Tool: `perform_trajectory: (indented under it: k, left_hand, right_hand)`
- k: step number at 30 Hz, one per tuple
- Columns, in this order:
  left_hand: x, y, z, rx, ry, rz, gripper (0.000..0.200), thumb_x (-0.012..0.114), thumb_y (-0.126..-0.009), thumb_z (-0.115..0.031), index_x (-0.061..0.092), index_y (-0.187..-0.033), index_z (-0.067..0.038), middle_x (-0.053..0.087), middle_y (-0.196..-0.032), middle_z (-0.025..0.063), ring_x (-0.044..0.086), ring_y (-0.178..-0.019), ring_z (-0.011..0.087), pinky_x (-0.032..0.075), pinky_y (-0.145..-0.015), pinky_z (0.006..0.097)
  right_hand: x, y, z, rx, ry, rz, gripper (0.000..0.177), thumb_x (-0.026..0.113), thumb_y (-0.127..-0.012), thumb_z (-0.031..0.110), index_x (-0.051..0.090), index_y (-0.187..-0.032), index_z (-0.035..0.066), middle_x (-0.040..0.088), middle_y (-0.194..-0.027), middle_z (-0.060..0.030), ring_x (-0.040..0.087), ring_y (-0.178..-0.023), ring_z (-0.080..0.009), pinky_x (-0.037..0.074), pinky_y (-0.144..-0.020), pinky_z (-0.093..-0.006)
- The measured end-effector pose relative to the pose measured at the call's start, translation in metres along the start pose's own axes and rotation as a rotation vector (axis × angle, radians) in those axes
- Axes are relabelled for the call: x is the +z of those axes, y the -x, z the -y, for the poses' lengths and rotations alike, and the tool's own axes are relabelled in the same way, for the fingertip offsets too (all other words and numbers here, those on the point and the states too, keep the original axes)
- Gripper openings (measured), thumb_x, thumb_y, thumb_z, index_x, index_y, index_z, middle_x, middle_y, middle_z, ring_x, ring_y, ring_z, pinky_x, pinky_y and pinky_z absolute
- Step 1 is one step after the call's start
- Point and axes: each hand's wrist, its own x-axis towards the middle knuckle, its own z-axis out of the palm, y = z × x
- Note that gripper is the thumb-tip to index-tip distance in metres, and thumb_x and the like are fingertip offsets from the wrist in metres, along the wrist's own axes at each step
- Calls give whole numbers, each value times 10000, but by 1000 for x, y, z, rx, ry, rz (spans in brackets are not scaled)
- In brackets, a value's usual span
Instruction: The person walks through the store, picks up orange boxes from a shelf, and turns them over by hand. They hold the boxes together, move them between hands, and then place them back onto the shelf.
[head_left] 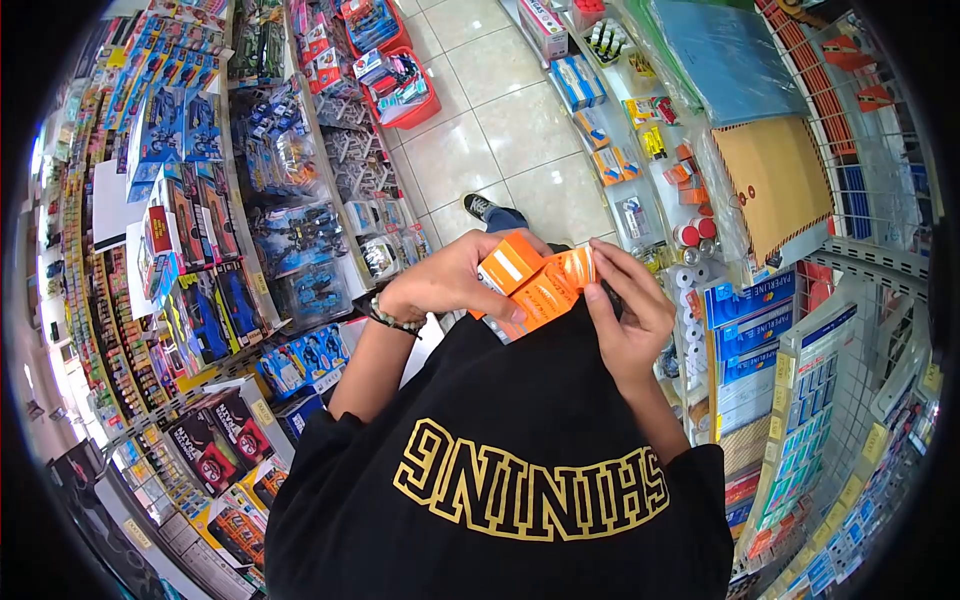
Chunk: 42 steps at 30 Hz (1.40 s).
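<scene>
Small orange boxes with white labels (512,262) are gripped in my left hand (445,275), its thumb pressed across their front and a beaded bracelet on the wrist. My right hand (632,312) pinches the edge of a glossy orange packet with white print (570,270) between thumb and fingers. This packet lies right against the boxes, in front of my black shirt (520,400). The far fingers of my left hand are partly hidden behind the boxes.
Shelves of packaged toys (290,240) line the left side. Red baskets (410,105) stand on the tiled floor (480,90) beside the aisle. To the right, a stationery shelf holds small orange boxes (685,178), brown envelopes (775,195) and blue Paperline packs (750,300).
</scene>
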Motion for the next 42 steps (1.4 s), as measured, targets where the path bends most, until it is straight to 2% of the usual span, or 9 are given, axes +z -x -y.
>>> perform_trajectory:
  k: [3, 10, 12, 18, 26, 30, 36, 39, 42]
  left_hand:
    - [-1, -2, 8, 254, -185, -62, 516, 846, -671, -73, 657, -1143, 14, 580, -1226, 33, 575, -1089, 133, 459, -962, 290]
    - [9, 0, 5, 250, -71, -146, 540, 835, -719, -51, 613, -1209, 7, 589, -1191, 32, 563, -1103, 142, 427, -1001, 305]
    - [11, -2, 8, 262, -50, -167, 535, 819, -753, -38, 594, -1237, 3, 626, -1151, 24, 597, -1052, 120, 470, -950, 290]
    - [22, -11, 14, 126, 143, -207, 475, 772, -781, -4, 613, -1227, 10, 693, -1092, 54, 664, -973, 123, 524, -885, 274]
    - [17, -13, 25, 90, 334, -234, 461, 764, -802, -23, 593, -1226, 29, 690, -1136, 78, 667, -1023, 144, 512, -931, 295]
    - [14, -19, 30, 84, 263, -250, 441, 762, -810, -38, 600, -1218, 3, 687, -1140, 70, 657, -1042, 139, 504, -939, 298]
    - [13, -25, 32, 69, 174, -260, 489, 756, -825, -57, 549, -1266, -11, 664, -1172, 67, 636, -1067, 137, 503, -938, 301]
    - [12, -29, 42, 118, 177, -222, 533, 755, -826, -54, 506, -1296, -13, 642, -1195, 67, 622, -1089, 141, 501, -943, 300]
    - [12, -30, 45, 104, 136, -234, 545, 750, -829, -46, 485, -1304, -18, 627, -1198, 64, 610, -1109, 147, 500, -951, 304]
  right_hand:
    - [1, -6, 0, -51, 38, 37, 306, 678, -816, -47, 686, -1121, -78, 677, -1139, -223, 681, -1032, -292, 531, -905, -342]
    - [3, -8, -5, -91, 68, 105, 371, 573, -895, -5, 612, -1258, -73, 593, -1290, -242, 631, -1128, -311, 495, -957, -347]
    - [4, -9, -8, -101, 87, 117, 374, 559, -913, 7, 600, -1276, -71, 584, -1301, -238, 622, -1136, -305, 486, -964, -348]
    - [11, -10, -22, 312, -239, -17, 319, 569, -976, 48, 608, -1272, -62, 667, -1177, -150, 626, -1059, -152, 486, -912, -270]
    - [5, -7, -37, 359, -271, -100, 279, 566, -987, 58, 632, -1230, -61, 698, -1132, -124, 650, -985, -126, 511, -851, -253]
    - [15, -3, -29, 463, -329, 51, 292, 558, -1004, 90, 623, -1260, -32, 702, -1138, -107, 649, -934, -97, 511, -723, -216]
    - [10, 4, -36, 562, -398, 135, 402, 630, -959, 74, 556, -1333, -52, 670, -1196, -127, 638, -949, -101, 509, -717, -223]
    - [13, 6, -35, 447, -330, 181, 551, 735, -844, -9, 530, -1351, -64, 643, -1176, -137, 650, -969, -129, 527, -746, -239]
    - [15, 5, -38, 474, -373, 156, 537, 728, -849, -12, 532, -1346, -66, 645, -1176, -136, 657, -985, -135, 533, -759, -242]
